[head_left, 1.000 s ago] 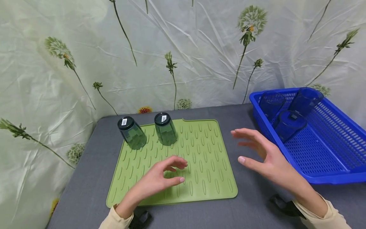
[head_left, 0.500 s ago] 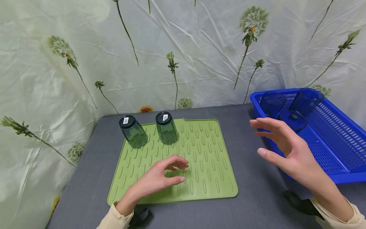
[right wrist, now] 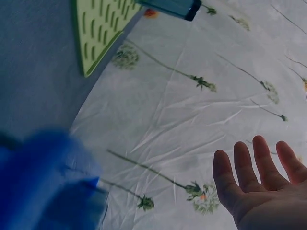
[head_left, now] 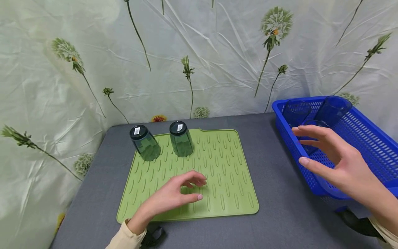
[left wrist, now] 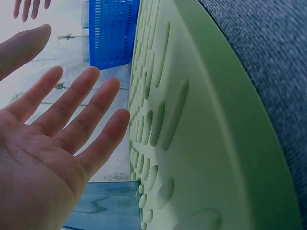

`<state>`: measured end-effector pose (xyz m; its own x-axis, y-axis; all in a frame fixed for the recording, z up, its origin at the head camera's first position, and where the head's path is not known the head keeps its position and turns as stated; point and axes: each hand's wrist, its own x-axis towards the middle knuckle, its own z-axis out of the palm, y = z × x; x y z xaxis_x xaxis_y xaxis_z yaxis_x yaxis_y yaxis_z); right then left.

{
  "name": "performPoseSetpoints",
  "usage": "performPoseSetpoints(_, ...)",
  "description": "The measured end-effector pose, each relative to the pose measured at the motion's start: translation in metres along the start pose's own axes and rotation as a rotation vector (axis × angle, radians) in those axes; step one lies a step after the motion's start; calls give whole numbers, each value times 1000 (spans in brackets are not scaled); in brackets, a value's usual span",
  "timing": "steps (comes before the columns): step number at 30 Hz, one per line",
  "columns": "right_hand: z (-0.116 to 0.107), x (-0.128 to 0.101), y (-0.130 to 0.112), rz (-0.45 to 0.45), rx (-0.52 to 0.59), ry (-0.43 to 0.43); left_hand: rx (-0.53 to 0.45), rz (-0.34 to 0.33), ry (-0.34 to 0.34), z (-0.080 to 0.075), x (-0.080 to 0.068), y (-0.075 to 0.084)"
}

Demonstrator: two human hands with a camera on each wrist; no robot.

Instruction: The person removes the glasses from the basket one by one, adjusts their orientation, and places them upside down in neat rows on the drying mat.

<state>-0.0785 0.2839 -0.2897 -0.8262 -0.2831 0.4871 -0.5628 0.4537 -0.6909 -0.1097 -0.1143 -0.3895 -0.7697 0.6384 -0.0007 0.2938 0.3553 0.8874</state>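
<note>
The right hand [head_left: 345,166], fingers spread and holding nothing, hovers at the near left wall of the blue basket [head_left: 367,145]. Three blue tumblers [head_left: 332,109] lie in the basket's far corner, just beyond its fingertips, leaning with their long axes tilted. The left hand [head_left: 174,193], loosely curled and empty, hangs over the green drying mat [head_left: 230,173] on the grey worktop [head_left: 273,214], well apart from the basket. Two dark green tumblers [head_left: 181,139] stand upside down at the mat's far edge.

Two green cups [head_left: 144,142] [head_left: 181,138] upside down, upper left of mat. One green mat [head_left: 224,180], centre. One blue basket [head_left: 367,138], right edge. Three blue cups [head_left: 295,110] [head_left: 334,109] [head_left: 311,147] inside basket, one partly hidden. Two hands [head_left: 177,193] [head_left: 339,162], lower frame.
</note>
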Motion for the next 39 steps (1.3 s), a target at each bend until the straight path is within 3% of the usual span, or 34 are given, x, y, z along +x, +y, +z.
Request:
performPoseSetpoints(11,-24,0,9,80,-137,8,3,5,-12,1,0,-2)
performPoseSetpoints(24,-50,16,44,82,-100,70,9,19,-9,5,-1,-4)
performPoseSetpoints(33,-71,27,73,193,-174,-2,11,19,-3,5,-1,-4)
performPoseSetpoints(39,-82,32,92,176,-144,-67,17,18,-17,7,-1,-4)
